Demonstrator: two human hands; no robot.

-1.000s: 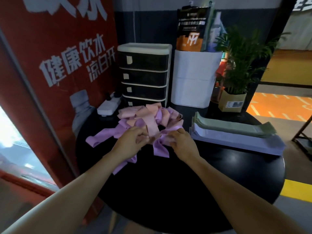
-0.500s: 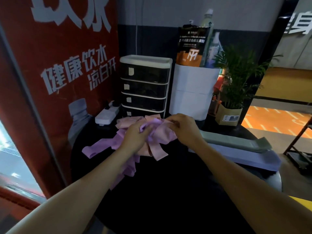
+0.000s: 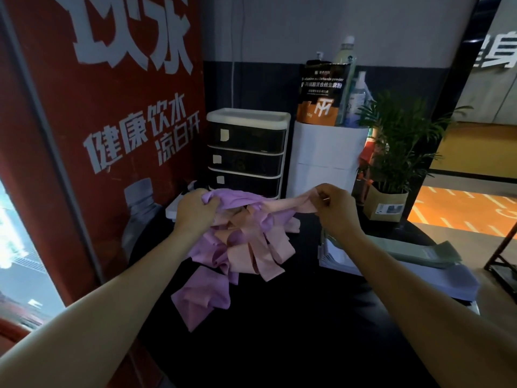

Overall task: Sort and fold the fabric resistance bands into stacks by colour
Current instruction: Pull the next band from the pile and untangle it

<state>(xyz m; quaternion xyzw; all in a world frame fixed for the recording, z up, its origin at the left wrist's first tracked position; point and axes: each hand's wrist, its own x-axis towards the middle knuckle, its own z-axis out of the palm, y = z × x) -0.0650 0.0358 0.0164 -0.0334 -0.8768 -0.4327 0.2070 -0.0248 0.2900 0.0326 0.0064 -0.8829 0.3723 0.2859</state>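
Note:
A tangled bundle of purple and pink fabric bands (image 3: 240, 247) hangs in the air above the round black table (image 3: 279, 331). My left hand (image 3: 195, 211) grips the top of the bundle, mostly purple cloth. My right hand (image 3: 334, 205) pinches the end of one pink band (image 3: 282, 205), which is stretched sideways between the two hands. On the right of the table lie two flat stacks: a green stack (image 3: 419, 254) on top of a lavender stack (image 3: 447, 278).
A black drawer unit (image 3: 246, 152) and a white box (image 3: 326, 158) holding a pouch and bottles stand at the table's back. A potted plant (image 3: 391, 163) sits at the back right. A red poster wall (image 3: 98, 121) borders the left side.
Both hands lifted the bundle off the table and rose. My right hand moved right, drawing a pink band out of the tangle.

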